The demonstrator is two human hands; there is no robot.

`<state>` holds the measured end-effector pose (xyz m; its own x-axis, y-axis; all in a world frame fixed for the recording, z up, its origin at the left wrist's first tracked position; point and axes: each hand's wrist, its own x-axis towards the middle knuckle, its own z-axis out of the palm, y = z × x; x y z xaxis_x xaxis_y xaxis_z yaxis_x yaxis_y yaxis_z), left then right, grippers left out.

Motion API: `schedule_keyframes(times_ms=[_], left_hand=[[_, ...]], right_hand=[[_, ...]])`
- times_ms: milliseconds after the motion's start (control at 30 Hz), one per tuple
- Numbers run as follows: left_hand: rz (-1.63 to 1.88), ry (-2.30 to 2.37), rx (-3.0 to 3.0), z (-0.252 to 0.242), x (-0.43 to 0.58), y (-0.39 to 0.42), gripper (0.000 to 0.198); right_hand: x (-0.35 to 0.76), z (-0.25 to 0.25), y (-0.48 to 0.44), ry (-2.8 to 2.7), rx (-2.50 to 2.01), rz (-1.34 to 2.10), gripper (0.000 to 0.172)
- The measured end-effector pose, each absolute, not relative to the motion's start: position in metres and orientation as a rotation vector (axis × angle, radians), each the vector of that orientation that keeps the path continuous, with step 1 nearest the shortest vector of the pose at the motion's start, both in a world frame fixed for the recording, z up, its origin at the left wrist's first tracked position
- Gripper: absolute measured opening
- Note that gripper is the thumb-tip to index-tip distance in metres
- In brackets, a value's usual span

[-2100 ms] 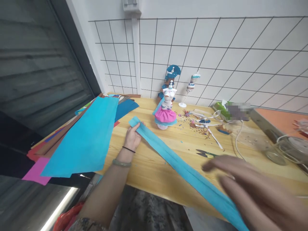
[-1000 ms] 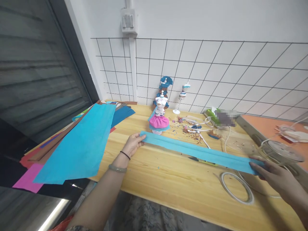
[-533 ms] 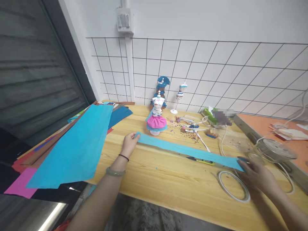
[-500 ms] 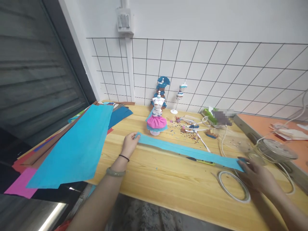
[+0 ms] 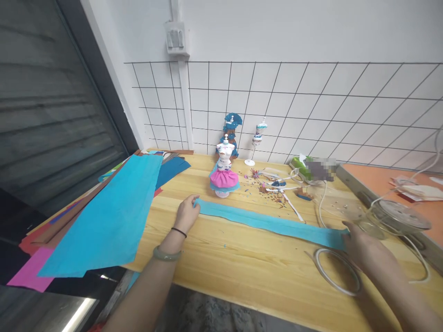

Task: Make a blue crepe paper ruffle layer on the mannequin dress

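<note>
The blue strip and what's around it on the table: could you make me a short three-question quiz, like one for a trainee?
1. How many hands touch the blue strip?
a) None
b) One
c) Two

2. True or false: the front mannequin wears a pink skirt.

3. Fill in: the hand nearer the big blue sheet is the ____ one.

Key:
1. c: left hand at one end, right hand at the other
2. True
3. left

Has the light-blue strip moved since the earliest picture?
Yes: the right-hand part of the light-blue strip has swung inward, away from the near edge of the wooden table, which it crossed then.
</note>
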<state>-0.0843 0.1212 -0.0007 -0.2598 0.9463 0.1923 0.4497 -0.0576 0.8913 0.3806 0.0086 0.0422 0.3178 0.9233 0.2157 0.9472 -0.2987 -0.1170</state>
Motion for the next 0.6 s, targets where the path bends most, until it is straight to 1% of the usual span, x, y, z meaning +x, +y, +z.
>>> schedule_keyframes(times_ms=[100,167,233,267,333,400,467,500,600], left_hand=[[1.301,1.72,1.544,-0.004,-0.084,0.123,0.04],[1.323,1.73,1.58,-0.005,-0.084,0.123,0.041],[1.339,1.747,1.618,-0.005,-0.084,0.122,0.038],[1.345,1.755,1.637,-0.005,-0.084,0.122,0.036],[1.356,1.767,1.669,-0.005,-0.084,0.121,0.033],[1.374,1.774,1.688,-0.004,-0.085,0.12,0.031],[1.404,1.778,1.696,-0.002,-0.085,0.119,0.031],[1.424,1.78,1.698,-0.001,-0.085,0.119,0.03],[1.49,1.773,1.702,0.004,-0.083,0.118,0.028]], right_hand=[[0.35,0.047,0.018,-1.695,-2.293,-0.468,0.044],[0.319,0.048,0.031,-1.853,-1.979,-0.467,0.043],[0.28,0.046,0.041,-1.945,-1.823,-0.433,0.04],[0.258,0.045,0.044,-2.016,-1.727,-0.39,0.038],[0.214,0.043,0.043,-2.2,-1.381,-0.178,0.037],[0.173,0.043,0.035,-2.348,-1.138,0.007,0.036],[0.142,0.044,0.026,-2.473,-1.051,0.216,0.031],[0.131,0.043,0.023,-2.514,-1.078,0.301,0.028],[0.114,0.034,0.021,-2.586,-1.12,0.4,0.027]])
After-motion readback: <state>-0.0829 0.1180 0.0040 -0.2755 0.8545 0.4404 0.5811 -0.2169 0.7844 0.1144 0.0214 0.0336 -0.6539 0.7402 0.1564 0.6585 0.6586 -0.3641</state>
